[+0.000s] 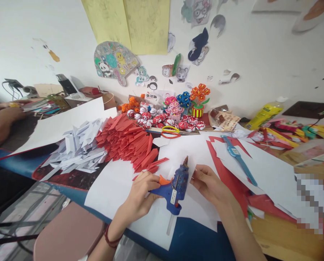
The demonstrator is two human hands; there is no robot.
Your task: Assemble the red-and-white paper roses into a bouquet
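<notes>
Blue, mottled, taper-nosed glue gun (179,185)

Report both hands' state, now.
Left hand: closed, holding the blue hot-glue gun by its handle.
Right hand: half-curled beside it; whether it pinches anything cannot be told.

One blue glue gun (179,185) (trigger (164,180) orange), in left hand (142,194); right hand (209,185) near nozzle (186,162); red paper pieces (128,141), heaped.
</notes>
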